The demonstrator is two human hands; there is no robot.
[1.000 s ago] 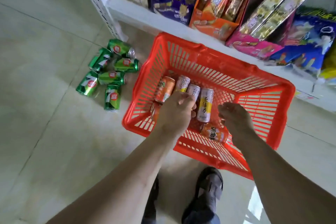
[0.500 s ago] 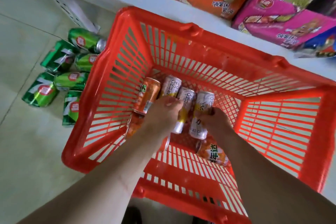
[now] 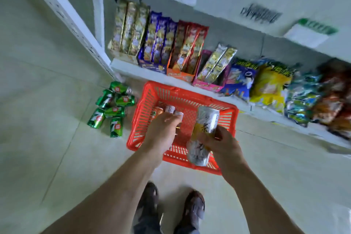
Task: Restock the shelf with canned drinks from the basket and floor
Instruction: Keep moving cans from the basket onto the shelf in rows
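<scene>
While green 7-marked cans [image 3: 112, 107] lie aside, right hand [image 3: 221, 141] grips silver-yellow can [image 3: 204, 135].

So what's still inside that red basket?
In the red basket, an orange can and two pale cans show at the far side. The left hand and the right hand, gripping a silver-and-yellow can, hide the rest of the bottom.

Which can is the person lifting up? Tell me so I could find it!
Find the red basket on the floor below the snack shelf. Just above its near side, the right hand grips a tall silver can with a yellow band. It is the only can raised in the air; the others lie in the basket or on the floor.
</scene>
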